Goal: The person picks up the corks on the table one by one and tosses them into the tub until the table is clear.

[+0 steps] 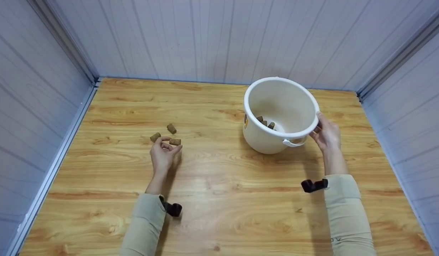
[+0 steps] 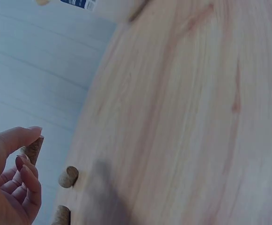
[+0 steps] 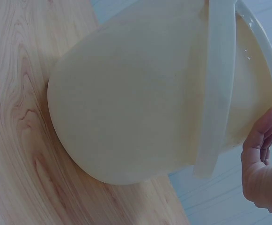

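Note:
My left hand (image 1: 162, 154) pinches a brown cork (image 1: 175, 142) between thumb and fingers, held above the table. In the left wrist view, the same cork (image 2: 33, 150) sits tilted between thumb and fingertips. Two loose corks lie close by: one cork (image 1: 155, 137) just left of the fingers, another cork (image 1: 171, 128) a little beyond them. On the right, my right hand (image 1: 326, 133) grips the rim of a white bucket (image 1: 269, 142). Several corks (image 1: 265, 123) rest on the bottom inside it; the near wall partly hides them.
The bucket's handle (image 1: 294, 143) hangs down at its front right side. A wood-grain table (image 1: 219, 199) spreads under everything, with pale panel walls (image 1: 212, 39) at the back and both sides. Each sleeve carries a small black camera mount (image 1: 173, 209).

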The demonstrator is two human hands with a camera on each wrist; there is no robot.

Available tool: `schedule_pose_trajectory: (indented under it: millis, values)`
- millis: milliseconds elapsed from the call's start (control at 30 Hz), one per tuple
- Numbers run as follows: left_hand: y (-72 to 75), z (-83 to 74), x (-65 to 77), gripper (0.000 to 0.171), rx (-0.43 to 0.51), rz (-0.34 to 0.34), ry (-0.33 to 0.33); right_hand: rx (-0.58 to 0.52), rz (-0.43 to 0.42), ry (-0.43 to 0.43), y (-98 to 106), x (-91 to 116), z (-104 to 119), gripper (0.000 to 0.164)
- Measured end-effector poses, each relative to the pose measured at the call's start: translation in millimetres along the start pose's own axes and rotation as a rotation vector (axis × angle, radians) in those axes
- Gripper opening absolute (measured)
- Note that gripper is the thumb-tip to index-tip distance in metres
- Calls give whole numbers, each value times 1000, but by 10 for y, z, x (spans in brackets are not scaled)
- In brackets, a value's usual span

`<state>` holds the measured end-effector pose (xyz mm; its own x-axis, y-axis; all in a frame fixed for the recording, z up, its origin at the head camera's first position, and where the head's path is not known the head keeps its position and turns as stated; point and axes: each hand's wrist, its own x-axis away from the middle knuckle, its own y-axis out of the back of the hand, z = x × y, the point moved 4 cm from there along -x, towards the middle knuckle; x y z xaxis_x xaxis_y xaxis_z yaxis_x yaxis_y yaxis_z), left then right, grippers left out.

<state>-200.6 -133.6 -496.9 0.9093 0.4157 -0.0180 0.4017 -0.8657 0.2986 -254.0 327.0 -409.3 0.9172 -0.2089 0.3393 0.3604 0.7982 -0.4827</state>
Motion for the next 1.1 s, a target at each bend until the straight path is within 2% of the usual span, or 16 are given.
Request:
schedule_pose_trajectory:
  millis: [200, 567, 767, 800, 1100]
  values:
    - [-49, -117, 87, 38, 86, 21, -20, 6, 9, 6, -2, -5, -6, 16]
    - [-170, -423, 218, 38, 197, 68, -124, 9, -3, 7, -2, -3, 1, 16]
    - [-261, -592, 275, 39, 233, 106, -203, 9, -2, 9, -1, -1, 4, 17]
    - [-268, -657, 299, 38, 240, 114, -212, 9, -2, 9, -1, 1, 5, 17]
    - [-467, -915, 342, 40, 243, 179, -251, 4, -6, 17, -5, 1, 11, 16]
